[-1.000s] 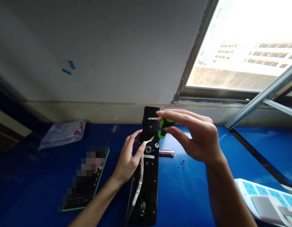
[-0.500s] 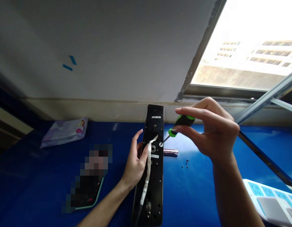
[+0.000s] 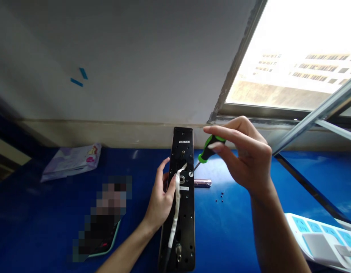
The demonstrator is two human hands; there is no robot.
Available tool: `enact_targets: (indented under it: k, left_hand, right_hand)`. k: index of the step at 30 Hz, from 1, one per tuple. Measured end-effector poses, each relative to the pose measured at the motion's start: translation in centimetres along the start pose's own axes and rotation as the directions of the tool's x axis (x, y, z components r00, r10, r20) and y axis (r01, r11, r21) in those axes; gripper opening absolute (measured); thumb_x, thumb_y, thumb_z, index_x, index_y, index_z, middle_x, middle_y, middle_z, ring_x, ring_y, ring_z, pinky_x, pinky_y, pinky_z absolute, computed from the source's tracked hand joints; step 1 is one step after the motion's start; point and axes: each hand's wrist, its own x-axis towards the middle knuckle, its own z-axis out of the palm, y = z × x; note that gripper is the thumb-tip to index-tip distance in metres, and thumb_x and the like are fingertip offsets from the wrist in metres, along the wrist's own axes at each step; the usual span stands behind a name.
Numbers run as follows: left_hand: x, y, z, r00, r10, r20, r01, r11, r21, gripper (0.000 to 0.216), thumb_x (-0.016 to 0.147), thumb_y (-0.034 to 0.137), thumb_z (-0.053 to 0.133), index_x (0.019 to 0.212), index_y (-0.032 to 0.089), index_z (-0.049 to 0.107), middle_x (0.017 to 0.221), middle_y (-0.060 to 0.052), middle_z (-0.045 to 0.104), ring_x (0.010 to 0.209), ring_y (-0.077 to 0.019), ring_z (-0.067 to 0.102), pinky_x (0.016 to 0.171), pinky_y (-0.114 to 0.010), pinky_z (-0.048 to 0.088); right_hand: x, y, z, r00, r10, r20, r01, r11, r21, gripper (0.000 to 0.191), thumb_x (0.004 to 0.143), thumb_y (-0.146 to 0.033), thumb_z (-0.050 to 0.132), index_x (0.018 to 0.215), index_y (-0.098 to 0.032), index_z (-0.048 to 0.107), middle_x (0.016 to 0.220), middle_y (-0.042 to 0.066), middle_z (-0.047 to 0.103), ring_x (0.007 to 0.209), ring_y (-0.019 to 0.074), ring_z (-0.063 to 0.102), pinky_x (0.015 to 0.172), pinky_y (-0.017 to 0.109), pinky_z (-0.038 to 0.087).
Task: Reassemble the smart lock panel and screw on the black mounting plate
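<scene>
Right hand (image 3: 245, 161): pinching green-and-black screwdriver (image 3: 210, 147), tip at white washer (image 3: 191, 174), black drilled panel (image 3: 187, 227). Left hand (image 3: 162, 199): gripping panel's left edge. Small dark screws (image 3: 222, 196): right.

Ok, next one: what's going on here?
A person is working on a long black panel on a blue table. The left hand holds its left edge, thumb beside a white-sleeved cable. The right hand holds a green-and-black screwdriver, tip at a white disc near the panel's right edge. Some tiny dark pieces, possibly screws, lie to the right.
</scene>
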Motion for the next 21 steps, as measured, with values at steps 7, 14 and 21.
enact_targets:
  k: [7,14,21]
  left_hand:
    - [0.01,0.22,0.04,1.0,-0.012,-0.007,0.012,1.0,0.003,0.067,0.104,0.05,0.059,0.163,0.032,0.034,0.131,-0.008,0.07,0.111,-0.0247,0.073,0.096,-0.038,0.061]
    - [0.08,0.12,0.02,1.0,0.002,-0.008,-0.001,1.0,0.012,0.067,0.103,0.051,0.059,0.163,0.032,0.035,0.12,-0.006,0.071,0.099,-0.0241,0.074,0.088,-0.038,0.062]
    - [-0.02,0.25,0.22,1.0,0.006,-0.014,-0.006,1.0,0.003,0.066,0.102,0.051,0.06,0.161,0.03,0.036,0.116,-0.006,0.072,0.092,-0.0231,0.074,0.085,-0.038,0.062]
  right_hand:
    - [-0.08,0.46,-1.01,0.985,0.037,0.168,-0.077,0.969,0.236,0.046,0.098,-0.011,0.071,0.137,-0.034,0.074,0.117,0.003,0.081,0.102,0.021,0.079,0.083,0.038,0.068]
    - [-0.07,0.5,-0.51,0.997,0.035,0.072,-0.034,0.999,-0.006,0.037,0.098,-0.021,0.073,0.135,-0.03,0.076,0.112,0.007,0.076,0.097,0.0198,0.074,0.078,0.036,0.066]
    - [-0.09,0.51,-0.42,0.997,-0.028,0.078,0.019,0.993,0.117,0.045,0.089,-0.014,0.084,0.129,-0.034,0.078,0.105,0.002,0.08,0.091,0.0183,0.075,0.076,0.034,0.066]
